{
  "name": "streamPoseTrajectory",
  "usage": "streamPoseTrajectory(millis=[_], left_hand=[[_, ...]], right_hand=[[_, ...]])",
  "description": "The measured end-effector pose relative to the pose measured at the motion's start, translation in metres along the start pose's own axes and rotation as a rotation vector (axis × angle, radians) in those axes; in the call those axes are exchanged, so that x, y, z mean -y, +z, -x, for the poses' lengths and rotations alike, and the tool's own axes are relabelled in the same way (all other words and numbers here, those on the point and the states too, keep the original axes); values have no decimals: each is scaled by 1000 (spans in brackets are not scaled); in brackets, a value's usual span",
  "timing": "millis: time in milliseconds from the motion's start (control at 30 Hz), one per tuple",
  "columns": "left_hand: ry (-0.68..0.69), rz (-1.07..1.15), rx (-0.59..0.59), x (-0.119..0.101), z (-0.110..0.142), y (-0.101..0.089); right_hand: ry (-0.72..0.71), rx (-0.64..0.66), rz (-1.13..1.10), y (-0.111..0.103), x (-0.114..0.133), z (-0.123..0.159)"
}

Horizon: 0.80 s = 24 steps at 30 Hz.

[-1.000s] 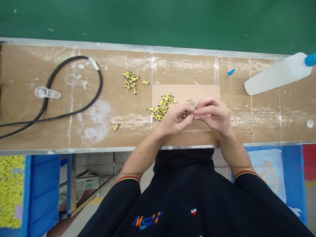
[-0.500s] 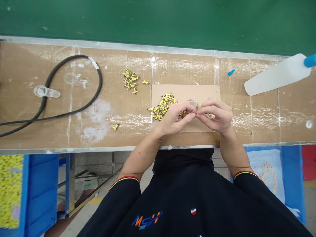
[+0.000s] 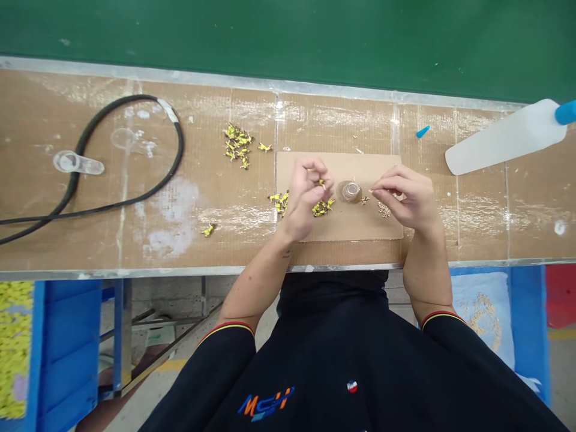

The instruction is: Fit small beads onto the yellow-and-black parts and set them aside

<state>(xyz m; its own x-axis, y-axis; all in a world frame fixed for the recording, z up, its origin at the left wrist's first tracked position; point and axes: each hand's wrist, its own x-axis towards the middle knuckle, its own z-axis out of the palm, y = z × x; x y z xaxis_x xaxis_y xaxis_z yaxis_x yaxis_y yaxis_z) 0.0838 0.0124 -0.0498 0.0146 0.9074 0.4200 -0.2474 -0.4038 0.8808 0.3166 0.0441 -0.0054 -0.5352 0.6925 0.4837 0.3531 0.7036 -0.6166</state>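
My left hand (image 3: pixel 305 193) is over a heap of small yellow parts (image 3: pixel 323 207) on a cardboard sheet (image 3: pixel 355 225); its fingers are curled and pinch one yellow part. My right hand (image 3: pixel 407 198) hovers to the right, thumb and forefinger pinched on a tiny pale piece I cannot make out. Between the hands stands a small clear round dish (image 3: pixel 350 191). A few tiny tan bits (image 3: pixel 384 210) lie under the right hand.
A second heap of yellow parts (image 3: pixel 238 146) and a stray one (image 3: pixel 207 230) lie to the left. A black cable loop (image 3: pixel 135 180), a clear plastic piece (image 3: pixel 76 162), a blue tip (image 3: pixel 422 131) and a white scoop (image 3: pixel 504 138) rest on the taped bench. Blue bins (image 3: pixel 67 336) sit below.
The hands, joined at the centre before, have separated: the left went left and up over the yellow heap, the right drew right. The clear dish now shows between them.
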Motion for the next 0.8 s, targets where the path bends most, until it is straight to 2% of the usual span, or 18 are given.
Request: streamPoseTrajectory(millis=[67, 167, 300, 600, 800], left_hand=[[-54, -13, -122, 5, -3, -6], [-124, -118, -224, 6, -6, -10], [-41, -161, -297, 4, -7, -8], [-44, -155, -248, 2, -4, -8], [-51, -140, -256, 3, -5, -6]], right_hand=[[68, 67, 23, -4, -9, 1], [131, 136, 59, 1, -17, 2], [155, 148, 97, 10, -19, 3], [84, 159, 166, 17, -20, 4], [91, 164, 198, 19, -20, 5]])
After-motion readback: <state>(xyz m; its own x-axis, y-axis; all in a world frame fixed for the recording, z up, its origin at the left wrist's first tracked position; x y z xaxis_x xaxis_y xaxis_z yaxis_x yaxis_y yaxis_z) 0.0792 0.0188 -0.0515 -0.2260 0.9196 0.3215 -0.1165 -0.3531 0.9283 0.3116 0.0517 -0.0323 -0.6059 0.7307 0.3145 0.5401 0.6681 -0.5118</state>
